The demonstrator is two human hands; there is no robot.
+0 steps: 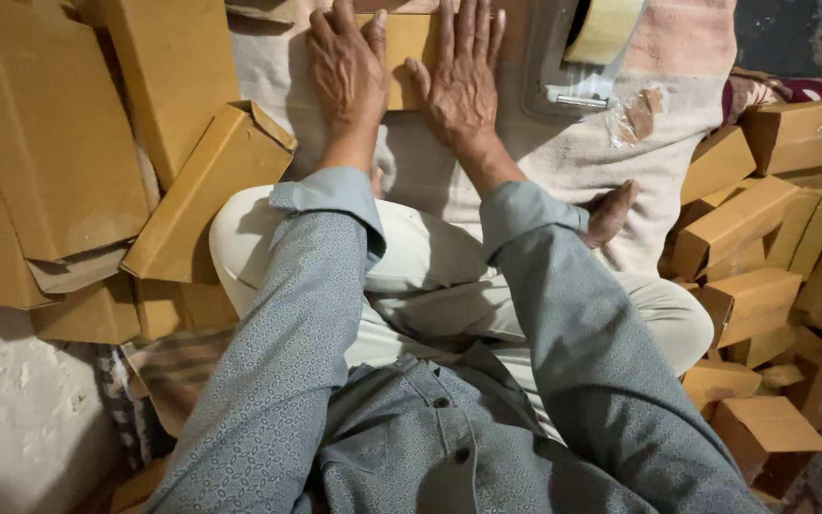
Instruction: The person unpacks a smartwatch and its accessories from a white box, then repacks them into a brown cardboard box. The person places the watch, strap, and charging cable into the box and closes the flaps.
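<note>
Person sits cross-legged on a pale blanket, both hands out front on a flat cardboard piece.

Left hand lies palm down, fingers spread, over the left part of the cardboard; nothing pinched, just pressing flat. Right hand does the same on the right part, fingers straight and slightly apart, thumb out toward the left hand. Neither hand is closed around anything.

The cardboard lies on the blanket at the top middle of the view, partly cut off by the frame edge and mostly hidden under the hands. Can't tell if it is a flat blank or a box being pushed shut.

A tape dispenser with a roll of yellowish tape sits just to the right of the right hand, not touched. No tape visible on the cardboard under the hands.

Progress, as a judgement: a heap of closed small cardboard boxes on the right looks like finished work; a stack of flat cardboard blanks on the left looks yet to be made up. The piece in hand looks mid-way, pressed but not taped.
</note>
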